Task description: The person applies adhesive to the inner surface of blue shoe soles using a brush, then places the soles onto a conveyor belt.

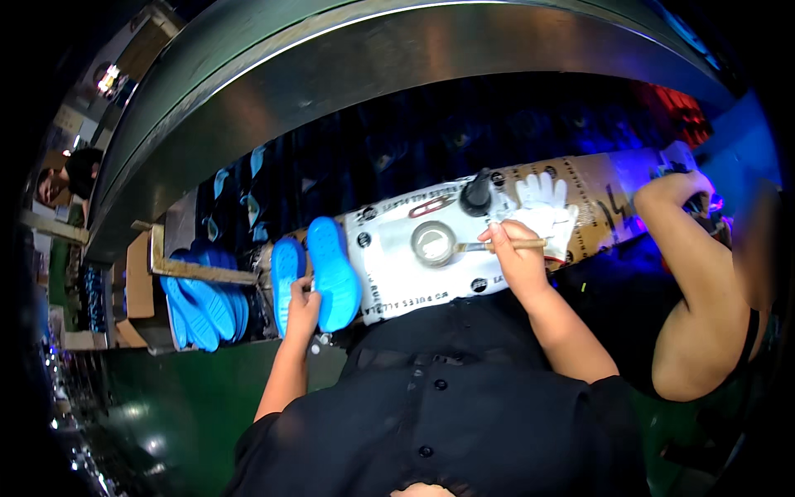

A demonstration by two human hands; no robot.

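With my right hand I grip a brush by its wooden handle. Its bristle end reaches over the rim of a round container on the white printed sheet. At the left, my left hand pinches the edge of a blue shoe sole between thumb and fingers. A second blue sole lies beside it, toward the sheet. Behind the brush stand a dark bottle or cone-shaped object and a small red-handled tool, perhaps snippers.
White gloves lie on cardboard at the right. Several more blue soles are stacked at the far left near a wooden bar. A metal beam arches across the back. A co-worker's arm reaches in at the right.
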